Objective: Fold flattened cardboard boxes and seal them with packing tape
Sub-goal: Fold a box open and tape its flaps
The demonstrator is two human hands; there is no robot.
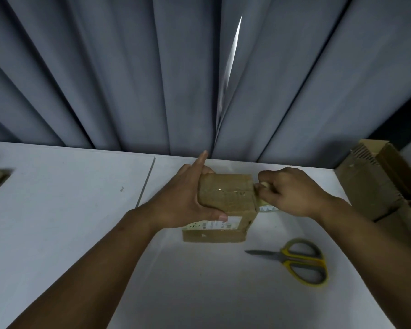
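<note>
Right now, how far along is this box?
Done: the cardboard box is folded, clear tape across its top seam. In hand: left hand grips it; right hand holds the tape roll at its right edge. Left: cutting the tape, likely with the scissors; the cardboard stack waits.

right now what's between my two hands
The small cardboard box: the left hand grips its left side, the right hand holds tape at its right edge. Head view.

Pretty plain: left hand (183,199) and right hand (292,193) both bare, forearms bare right to the frame edge, thumbnail on the left one trimmed short.
</note>
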